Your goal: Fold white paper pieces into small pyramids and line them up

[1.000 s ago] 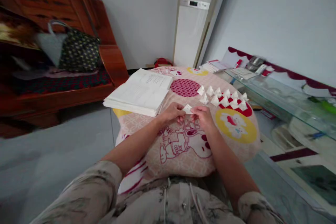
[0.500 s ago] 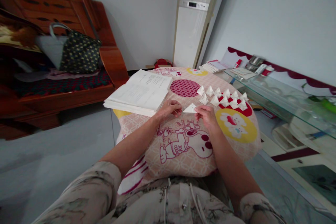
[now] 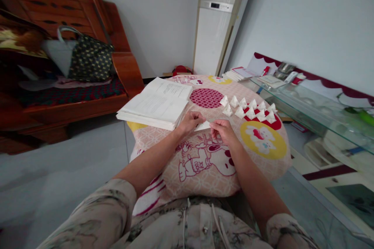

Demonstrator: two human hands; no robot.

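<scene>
Between my two hands is a small folded piece of white paper (image 3: 202, 126), low over the patterned tablecloth. My left hand (image 3: 191, 122) is closed on its left end, the fingertips pinching the top edge. At the other end, my right hand (image 3: 223, 130) pinches the paper between thumb and fingers. Just beyond my left hand lies a thick stack of printed paper sheets (image 3: 154, 101). To the right, several small folded paper pyramids (image 3: 240, 113) stand in two rows on the cloth.
The round table wears a pink cloth (image 3: 210, 186) with cartoon figures. A glass shelf unit (image 3: 315, 113) holding small items borders it on the right. A wooden bench (image 3: 122, 70) with bags on it is at the left, and a tall white cabinet-like appliance (image 3: 212, 35) stands behind.
My right hand has shifted left with the paper, and my left hand, formerly apart from it, now grips its left end.
</scene>
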